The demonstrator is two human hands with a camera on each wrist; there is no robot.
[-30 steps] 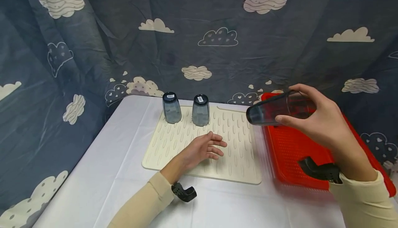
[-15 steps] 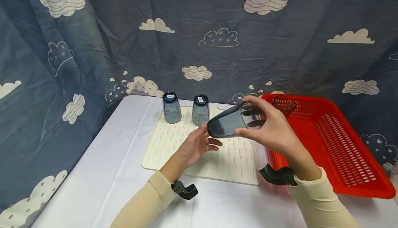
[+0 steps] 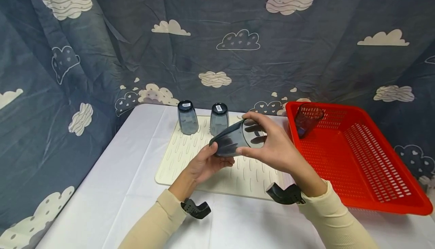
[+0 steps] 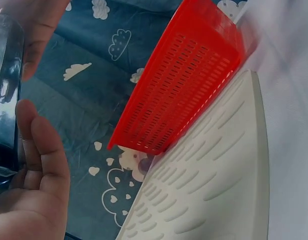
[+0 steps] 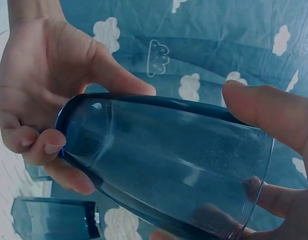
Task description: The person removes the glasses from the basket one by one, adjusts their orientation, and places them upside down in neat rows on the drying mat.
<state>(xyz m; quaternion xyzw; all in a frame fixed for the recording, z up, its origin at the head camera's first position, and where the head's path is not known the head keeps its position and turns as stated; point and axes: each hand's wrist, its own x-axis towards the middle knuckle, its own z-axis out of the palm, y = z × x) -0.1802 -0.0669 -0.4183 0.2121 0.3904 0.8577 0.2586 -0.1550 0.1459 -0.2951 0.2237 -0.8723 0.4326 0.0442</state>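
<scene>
- Head view: the right hand (image 3: 278, 151) holds a smoky blue glass (image 3: 234, 140) on its side above the cream drying mat (image 3: 190, 154), fingers and thumb curled round the open end. The left hand (image 3: 204, 164) cups the closed base end, its fingers bent under it and its thumb on top.
- Beyond the fingers of both hands, two more glasses (image 3: 187, 117) stand upside down, side by side at the far edge of the mat.
- To the right of the right hand sits a red basket (image 3: 374, 181) with a dark glass (image 3: 306, 120) leaning in its far left corner.
- All of it rests on a white table (image 3: 112, 188).
- Left wrist view: the left palm (image 4: 28, 200) lies against the glass (image 4: 6, 90); the right thumb comes down from above. The basket (image 4: 184, 85) and mat (image 4: 219, 190) lie past the fingertips.
- Right wrist view: the glass (image 5: 169, 165) fills the frame. Left fingers (image 5: 41, 145) wrap its base, and the right thumb (image 5: 274, 115) and fingers clamp its rim. One upturned glass (image 5: 53, 217) shows below the left fingers.
</scene>
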